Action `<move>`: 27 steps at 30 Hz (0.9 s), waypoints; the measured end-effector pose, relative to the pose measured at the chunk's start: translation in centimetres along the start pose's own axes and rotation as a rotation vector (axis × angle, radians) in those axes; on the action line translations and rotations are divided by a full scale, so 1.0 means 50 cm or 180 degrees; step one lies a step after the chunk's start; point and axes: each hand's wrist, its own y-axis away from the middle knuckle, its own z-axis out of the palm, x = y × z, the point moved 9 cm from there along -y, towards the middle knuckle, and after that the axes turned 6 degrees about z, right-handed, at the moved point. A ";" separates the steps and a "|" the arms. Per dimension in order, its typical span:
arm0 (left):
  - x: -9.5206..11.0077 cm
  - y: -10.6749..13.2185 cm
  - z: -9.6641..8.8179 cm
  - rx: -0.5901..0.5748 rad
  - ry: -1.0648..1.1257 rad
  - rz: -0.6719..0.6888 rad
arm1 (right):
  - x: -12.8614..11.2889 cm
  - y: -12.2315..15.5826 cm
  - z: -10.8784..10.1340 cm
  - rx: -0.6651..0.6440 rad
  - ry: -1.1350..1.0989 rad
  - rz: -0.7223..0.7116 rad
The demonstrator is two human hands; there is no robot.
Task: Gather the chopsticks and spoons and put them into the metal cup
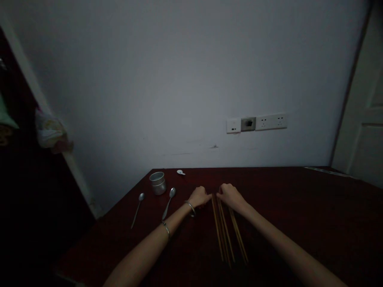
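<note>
Several wooden chopsticks [225,235] lie side by side on a dark red table [299,215], pointing away from me. My left hand [199,197] is curled at their far ends on the left side, fingertips touching them. My right hand [231,197] rests curled over the far ends from the right. Both hands press against the bundle's tips. Two bangles circle my left wrist and forearm.
A small metal cup [158,182] stands at the table's far left. Two metal spoons [168,203] [137,209] lie near it. A small white spoon [180,172] sits by the wall. Wall sockets [257,123] are above; a door [365,119] is at right.
</note>
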 end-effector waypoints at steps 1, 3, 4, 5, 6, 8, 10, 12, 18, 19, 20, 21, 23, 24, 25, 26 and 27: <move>-0.006 0.007 -0.025 0.0117 -0.0094 0.0030 | -0.025 -0.001 0.002 -0.0047 -0.0057 -0.0156; -0.028 0.029 -0.080 0.0360 -0.0230 0.0009 | -0.083 0.001 0.009 -0.0158 -0.0099 -0.0512; -0.044 0.042 -0.107 0.0444 -0.0245 -0.0024 | -0.115 0.004 0.013 -0.0185 -0.0067 -0.0708; -0.062 0.058 -0.132 0.0493 -0.0230 -0.0061 | -0.149 0.008 0.016 -0.0188 -0.0004 -0.0928; -0.082 0.075 -0.153 0.0512 -0.0198 -0.0103 | -0.185 0.014 0.020 -0.0174 0.0075 -0.1178; -0.128 0.111 -0.190 0.0506 -0.0146 -0.0184 | -0.255 0.027 0.032 -0.0140 0.0237 -0.1705; -0.181 0.149 -0.221 0.0529 -0.0197 -0.0326 | -0.317 0.038 0.051 -0.0164 0.0352 -0.2147; -0.241 0.187 -0.248 0.0569 -0.0294 -0.0524 | -0.367 0.039 0.076 -0.0200 0.0426 -0.2427; -0.432 0.293 -0.312 0.0902 -0.0367 -0.1203 | -0.457 0.015 0.142 -0.0429 0.0429 -0.2678; -0.459 0.306 -0.314 0.0928 -0.0310 -0.1291 | -0.463 0.010 0.147 -0.0451 0.0371 -0.2662; -0.483 0.317 -0.314 0.0934 -0.0248 -0.1367 | -0.466 0.005 0.150 -0.0469 0.0301 -0.2636; -0.504 0.325 -0.311 0.0932 -0.0187 -0.1433 | -0.467 0.000 0.152 -0.0487 0.0229 -0.2598; -0.537 0.333 -0.298 0.0876 -0.0096 -0.1576 | -0.466 -0.006 0.155 -0.0538 0.0104 -0.2543; -0.549 0.333 -0.289 0.0843 -0.0065 -0.1651 | -0.465 -0.007 0.155 -0.0552 0.0049 -0.2538; -0.559 0.331 -0.282 0.0828 -0.0045 -0.1724 | -0.464 -0.007 0.154 -0.0562 0.0001 -0.2547; -0.566 0.327 -0.275 0.0825 -0.0041 -0.1796 | -0.461 -0.006 0.152 -0.0563 -0.0040 -0.2552; -0.571 0.322 -0.270 0.0825 -0.0053 -0.1869 | -0.458 -0.006 0.149 -0.0566 -0.0074 -0.2549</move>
